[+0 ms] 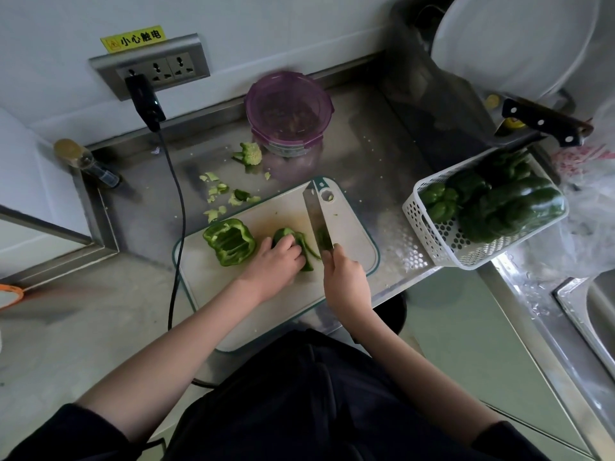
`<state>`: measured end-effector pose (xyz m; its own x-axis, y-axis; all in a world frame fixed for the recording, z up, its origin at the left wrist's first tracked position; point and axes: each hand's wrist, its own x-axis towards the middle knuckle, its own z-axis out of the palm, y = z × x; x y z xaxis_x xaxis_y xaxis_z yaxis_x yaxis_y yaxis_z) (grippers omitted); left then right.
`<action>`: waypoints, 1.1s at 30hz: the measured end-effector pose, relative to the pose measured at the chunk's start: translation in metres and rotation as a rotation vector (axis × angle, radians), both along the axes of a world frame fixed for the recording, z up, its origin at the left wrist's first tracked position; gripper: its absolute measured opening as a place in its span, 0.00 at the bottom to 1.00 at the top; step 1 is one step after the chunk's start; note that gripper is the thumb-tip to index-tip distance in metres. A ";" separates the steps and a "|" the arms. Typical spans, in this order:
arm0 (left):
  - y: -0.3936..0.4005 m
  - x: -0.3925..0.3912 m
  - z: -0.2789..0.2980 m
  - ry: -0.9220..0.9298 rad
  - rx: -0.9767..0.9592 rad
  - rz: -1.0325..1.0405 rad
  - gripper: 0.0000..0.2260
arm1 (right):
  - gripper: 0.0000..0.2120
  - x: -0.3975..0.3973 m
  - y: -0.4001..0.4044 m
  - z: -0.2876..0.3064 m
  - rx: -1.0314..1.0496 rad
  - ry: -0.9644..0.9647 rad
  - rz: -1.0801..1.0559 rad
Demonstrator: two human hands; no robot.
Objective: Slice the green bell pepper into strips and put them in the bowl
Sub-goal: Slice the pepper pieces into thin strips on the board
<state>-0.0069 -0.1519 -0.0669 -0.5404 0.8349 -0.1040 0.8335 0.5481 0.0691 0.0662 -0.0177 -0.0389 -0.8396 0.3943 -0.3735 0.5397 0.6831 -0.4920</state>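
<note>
Slicing a green pepper piece on the cutting board [233, 314].

The right hand [346, 281] is gripping the cleaver [317, 214], its blade running away from the person, just right of the pepper piece [299, 242]. The left hand [276, 261] is pressing that piece down with curled fingers. The hollowed pepper half [229, 241] is lying farther left, its opening facing up; the purple-lidded bowl [288, 111] is sitting beyond the board.

Left hand [278, 257] pressing pepper piece [293, 237] on board [352, 241], right hand [346, 277] gripping cleaver [317, 221], pepper basket [432, 227] at three o'clock
</note>
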 end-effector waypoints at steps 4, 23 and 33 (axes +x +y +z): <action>-0.001 0.000 -0.001 0.002 0.015 0.012 0.10 | 0.13 -0.007 -0.001 0.000 -0.014 -0.010 0.021; -0.007 -0.003 0.008 0.062 -0.210 -0.043 0.12 | 0.11 -0.018 -0.012 -0.006 0.067 -0.066 0.124; -0.018 -0.004 0.017 -0.139 -0.268 -0.025 0.15 | 0.15 -0.008 -0.002 0.000 -0.125 -0.020 -0.098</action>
<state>-0.0107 -0.1698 -0.0495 -0.4853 0.7804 -0.3943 0.8395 0.5419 0.0392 0.0580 -0.0193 -0.0394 -0.7916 0.4230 -0.4409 0.6109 0.5610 -0.5587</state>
